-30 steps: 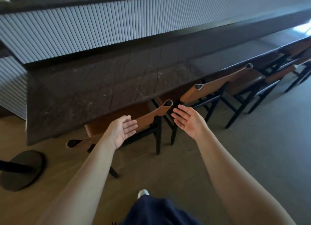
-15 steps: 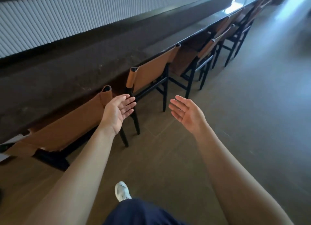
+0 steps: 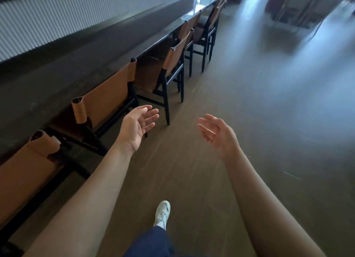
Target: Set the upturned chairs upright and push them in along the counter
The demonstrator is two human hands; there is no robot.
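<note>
Both hands, the left hand and the right hand, are held forward, palms inward, fingers loosely spread, nothing gripped. The chairs are ranged upright along the counter, backrests parallel to its edge.

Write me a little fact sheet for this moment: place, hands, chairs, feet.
Place: long dark counter below a ribbed white wall panel; brown floor
Left hand: open, fingers relaxed, holding nothing, in the air beside the second chair
Right hand: open, holding nothing, over the floor
Chairs: tan backs, black legs; all in view stand upright, backs close to the counter, including the nearest chair and third chair
Feet: one white shoe on the floor
Far end: too blurred to tell
</note>
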